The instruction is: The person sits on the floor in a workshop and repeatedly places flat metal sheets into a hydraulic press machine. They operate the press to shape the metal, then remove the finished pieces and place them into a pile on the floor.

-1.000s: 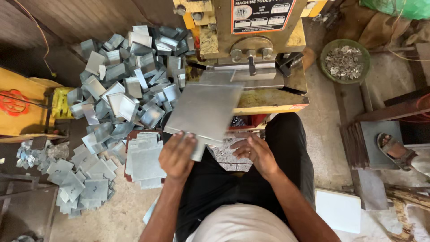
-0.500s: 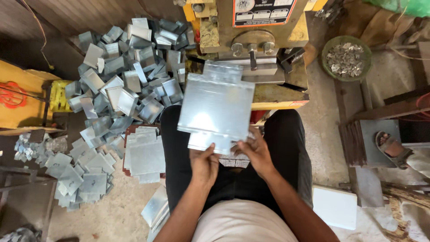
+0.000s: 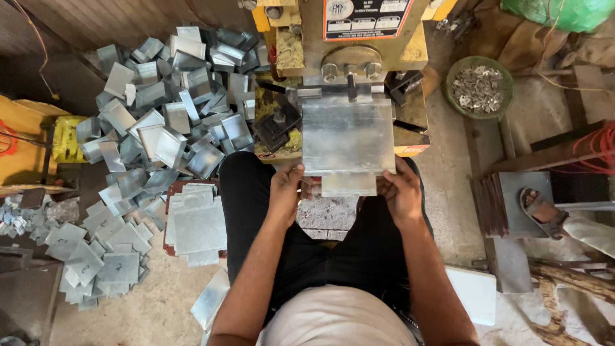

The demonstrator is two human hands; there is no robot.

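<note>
I hold a flat grey sheet-metal blank (image 3: pixel 348 136) by its near edge, laid on the bed of a yellow press machine (image 3: pixel 346 45). My left hand (image 3: pixel 286 191) grips the blank's lower left corner. At the lower right corner my right hand (image 3: pixel 399 191) grips it too. The blank's far edge sits under the machine's round bolted head (image 3: pixel 350 63). My legs in black trousers straddle the space below the machine.
A big heap of bent metal pieces (image 3: pixel 163 115) lies left of the machine. A stack of flat blanks (image 3: pixel 198 225) sits by my left knee, with more pieces (image 3: pixel 96 253) further left. A green bowl of small scraps (image 3: pixel 479 84) stands right. Another person's sandalled foot (image 3: pixel 544 208) is at right.
The blank has moved from in front of my lap up and right onto the machine bed. My left hand shifted from the blank's underside to its lower left corner.
</note>
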